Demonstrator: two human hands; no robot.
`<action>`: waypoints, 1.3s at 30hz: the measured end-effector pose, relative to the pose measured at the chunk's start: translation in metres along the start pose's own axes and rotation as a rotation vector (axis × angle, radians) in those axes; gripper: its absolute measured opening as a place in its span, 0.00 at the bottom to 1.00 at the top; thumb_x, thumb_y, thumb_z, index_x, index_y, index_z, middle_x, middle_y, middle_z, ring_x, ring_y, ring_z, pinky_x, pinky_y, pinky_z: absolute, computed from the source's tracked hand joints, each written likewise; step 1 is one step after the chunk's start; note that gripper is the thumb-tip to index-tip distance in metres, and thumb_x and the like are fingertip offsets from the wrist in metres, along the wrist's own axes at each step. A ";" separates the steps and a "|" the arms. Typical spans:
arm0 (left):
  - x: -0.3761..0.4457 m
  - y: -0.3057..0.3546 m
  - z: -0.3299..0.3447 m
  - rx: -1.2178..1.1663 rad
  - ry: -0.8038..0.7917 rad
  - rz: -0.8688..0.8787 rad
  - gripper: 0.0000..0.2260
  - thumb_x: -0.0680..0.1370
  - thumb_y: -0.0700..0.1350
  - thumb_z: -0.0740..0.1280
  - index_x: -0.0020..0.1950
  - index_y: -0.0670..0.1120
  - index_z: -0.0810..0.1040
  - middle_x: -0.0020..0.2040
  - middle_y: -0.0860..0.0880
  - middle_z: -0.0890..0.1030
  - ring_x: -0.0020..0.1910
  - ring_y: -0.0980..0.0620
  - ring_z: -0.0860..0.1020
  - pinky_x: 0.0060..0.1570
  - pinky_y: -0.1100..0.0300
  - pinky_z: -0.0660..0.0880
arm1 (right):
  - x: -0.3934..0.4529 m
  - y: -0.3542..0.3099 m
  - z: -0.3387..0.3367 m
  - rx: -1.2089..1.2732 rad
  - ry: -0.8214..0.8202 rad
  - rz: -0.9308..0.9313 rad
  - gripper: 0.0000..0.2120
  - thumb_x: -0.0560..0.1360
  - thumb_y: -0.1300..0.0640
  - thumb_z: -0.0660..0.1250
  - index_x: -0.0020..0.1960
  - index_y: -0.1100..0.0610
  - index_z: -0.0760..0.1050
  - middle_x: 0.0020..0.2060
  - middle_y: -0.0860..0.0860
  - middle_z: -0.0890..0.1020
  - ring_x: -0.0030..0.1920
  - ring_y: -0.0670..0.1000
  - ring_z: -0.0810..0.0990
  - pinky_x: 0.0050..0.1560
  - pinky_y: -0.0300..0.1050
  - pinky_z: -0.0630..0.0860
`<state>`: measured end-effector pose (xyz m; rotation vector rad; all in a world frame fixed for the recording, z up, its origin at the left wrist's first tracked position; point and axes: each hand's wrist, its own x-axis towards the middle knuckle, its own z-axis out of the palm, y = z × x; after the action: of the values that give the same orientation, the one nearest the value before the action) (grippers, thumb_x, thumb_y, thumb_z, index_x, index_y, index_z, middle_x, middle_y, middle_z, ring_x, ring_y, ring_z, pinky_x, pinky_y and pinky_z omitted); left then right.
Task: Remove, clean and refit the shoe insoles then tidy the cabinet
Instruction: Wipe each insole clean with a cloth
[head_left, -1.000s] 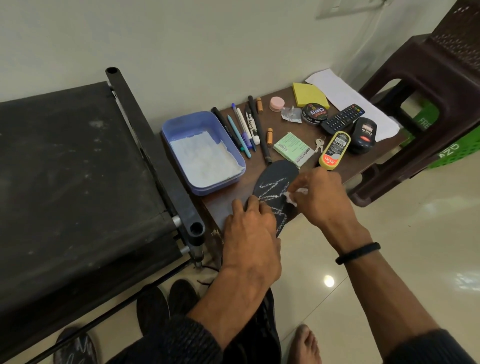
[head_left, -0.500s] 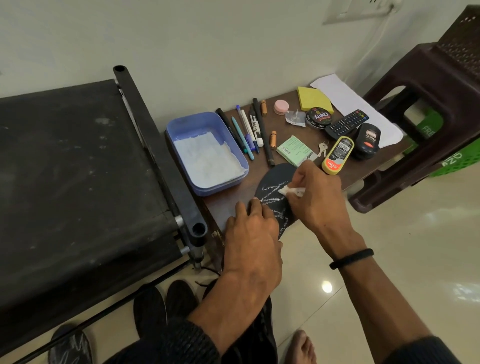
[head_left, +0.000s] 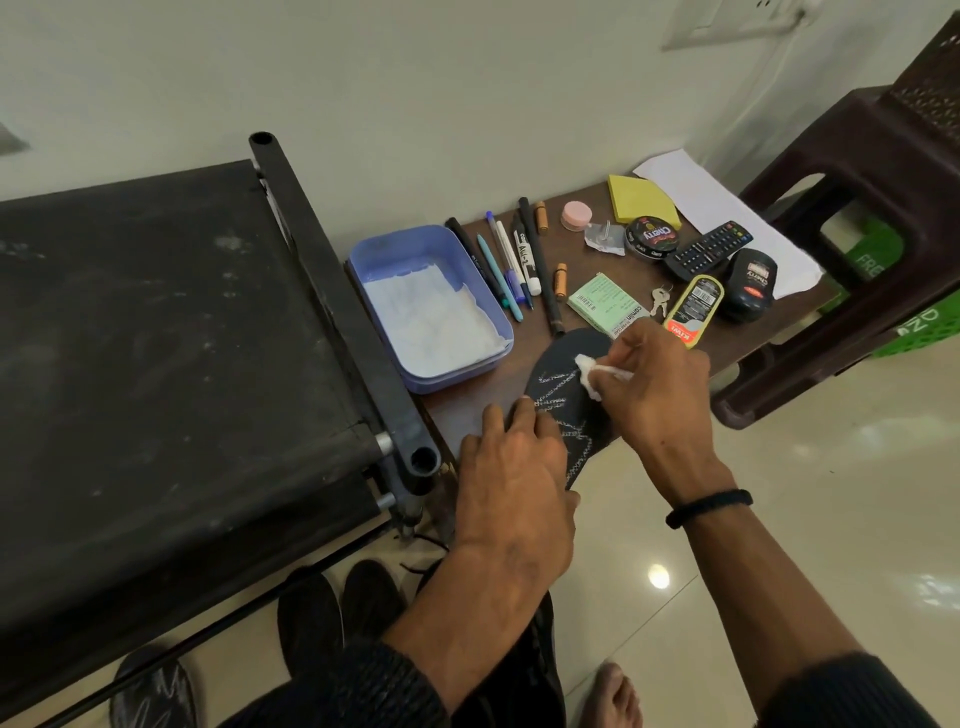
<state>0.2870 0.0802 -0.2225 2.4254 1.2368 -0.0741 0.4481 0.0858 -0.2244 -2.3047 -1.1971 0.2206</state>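
Black insole (head_left: 563, 410) lay on the worktop (head_left: 470, 410), out of its shoe | your left hand (head_left: 511, 467) pressed it flat-fingered, right hand (head_left: 657, 384) pinched a white wad (head_left: 589, 374), mid-wipe | refitting and cabinet tidy looked undone

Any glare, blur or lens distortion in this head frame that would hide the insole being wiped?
Head view: lamp glare sits on the floor tiles, clear of the insole; wide-angle bending bows the black rack; the right hand pinching the white wad and the left hand look sharp enough.
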 end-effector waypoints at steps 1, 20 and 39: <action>-0.001 -0.001 0.000 0.006 -0.005 0.009 0.37 0.79 0.58 0.68 0.81 0.46 0.55 0.82 0.46 0.54 0.75 0.43 0.57 0.71 0.46 0.65 | 0.001 0.000 0.003 0.004 0.036 0.002 0.10 0.73 0.62 0.75 0.49 0.55 0.75 0.44 0.49 0.79 0.44 0.47 0.74 0.38 0.38 0.72; 0.005 0.003 -0.004 -0.005 -0.050 -0.002 0.33 0.77 0.54 0.72 0.77 0.45 0.64 0.78 0.45 0.62 0.71 0.43 0.62 0.66 0.48 0.68 | -0.014 -0.015 0.015 -0.029 -0.103 -0.224 0.09 0.75 0.64 0.72 0.47 0.54 0.74 0.41 0.50 0.83 0.43 0.50 0.82 0.41 0.49 0.81; -0.007 -0.003 -0.006 -0.084 0.022 -0.012 0.30 0.78 0.56 0.70 0.75 0.46 0.65 0.71 0.45 0.70 0.68 0.45 0.66 0.67 0.51 0.69 | -0.002 -0.004 0.021 0.003 0.029 -0.014 0.15 0.75 0.61 0.73 0.58 0.55 0.72 0.54 0.54 0.83 0.54 0.54 0.82 0.46 0.44 0.77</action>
<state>0.2798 0.0788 -0.2161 2.3529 1.2384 0.0009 0.4359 0.0941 -0.2406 -2.2882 -1.1976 0.1829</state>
